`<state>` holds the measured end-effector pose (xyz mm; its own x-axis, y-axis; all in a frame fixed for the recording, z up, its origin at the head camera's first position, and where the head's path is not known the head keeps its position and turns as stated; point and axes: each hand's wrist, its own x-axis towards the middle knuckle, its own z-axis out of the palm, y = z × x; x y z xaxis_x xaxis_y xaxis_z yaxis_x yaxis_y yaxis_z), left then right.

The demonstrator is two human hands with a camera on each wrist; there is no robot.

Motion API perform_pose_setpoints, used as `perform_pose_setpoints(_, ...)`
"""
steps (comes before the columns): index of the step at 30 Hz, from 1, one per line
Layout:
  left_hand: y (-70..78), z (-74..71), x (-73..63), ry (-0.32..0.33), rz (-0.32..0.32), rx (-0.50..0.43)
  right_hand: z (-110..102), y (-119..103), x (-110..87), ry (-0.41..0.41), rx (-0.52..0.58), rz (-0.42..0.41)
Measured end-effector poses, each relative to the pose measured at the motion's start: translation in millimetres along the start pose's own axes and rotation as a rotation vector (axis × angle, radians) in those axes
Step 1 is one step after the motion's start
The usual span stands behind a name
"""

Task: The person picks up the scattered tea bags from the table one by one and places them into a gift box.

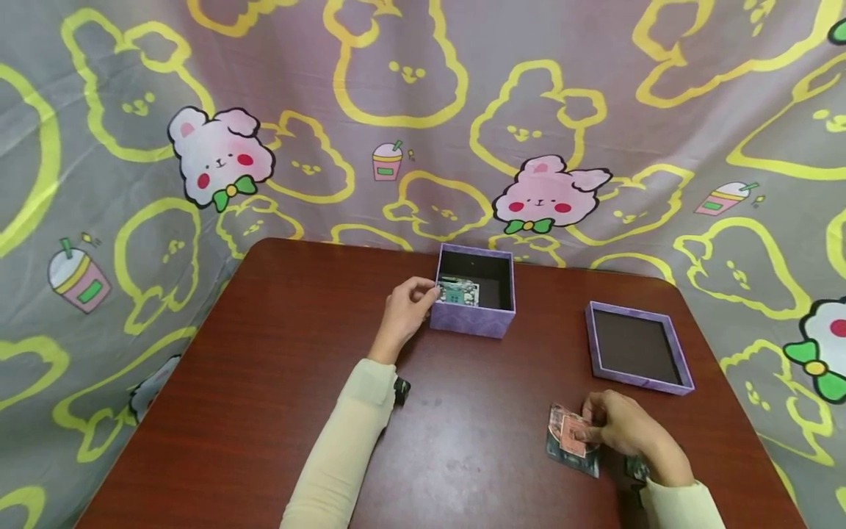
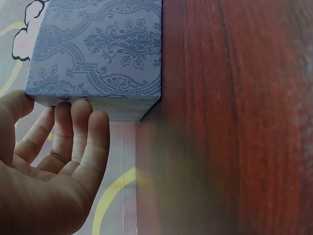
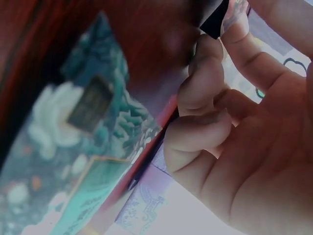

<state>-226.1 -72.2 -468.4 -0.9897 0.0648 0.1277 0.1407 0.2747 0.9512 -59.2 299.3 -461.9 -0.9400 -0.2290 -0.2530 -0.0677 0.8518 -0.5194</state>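
My left hand (image 1: 405, 312) is at the left wall of a purple patterned box (image 1: 469, 323). The thumb is at its rim and the fingers bend against the outer side, as the left wrist view (image 2: 63, 161) shows. Inside the open box stand printed cards (image 1: 459, 292), mostly green and white. My right hand (image 1: 621, 422) pinches a small orange-pink card (image 1: 573, 435) between thumb and finger. Beneath it shows a larger dark-bordered card (image 1: 568, 459); whether the hand holds that too I cannot tell. Teal cards with white flowers (image 3: 58, 122) lie below the right wrist.
The shallow purple lid (image 1: 637, 345), dark inside, lies upturned on the brown table (image 1: 317, 308) right of the box. A curtain printed with bunnies (image 1: 410, 95) hangs behind the table's far edge. A dark wrist camera (image 1: 401, 391) sits by the left sleeve.
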Motion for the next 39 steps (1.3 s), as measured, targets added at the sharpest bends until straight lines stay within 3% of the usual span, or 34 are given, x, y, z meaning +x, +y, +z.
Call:
perform_pose_setpoints(10,1.8,0.2,-2.2,0.007,-0.007,-0.004,-2.6,8.5,-8.0,-0.05,0.134,-0.088)
perform_pose_setpoints(17,1.2,0.5,-1.7,0.006,0.002,0.002,-3.4,18.2,-6.6,-0.094,0.344,-0.188)
perform_pose_setpoints(20,0.4,0.9,-1.3,0.009,0.009,0.001,-6.3,19.1,-6.6,-0.075,0.39,-0.218)
perform_pose_setpoints(27,-0.9,0.0,-1.0,0.014,0.012,-0.004,-17.2,8.8,-4.2,0.057,0.243,-0.174)
perform_pose_setpoints(39,0.9,0.3,-0.9,0.012,0.014,0.005,-28.1,-8.6,8.8,0.095,0.199,-0.184)
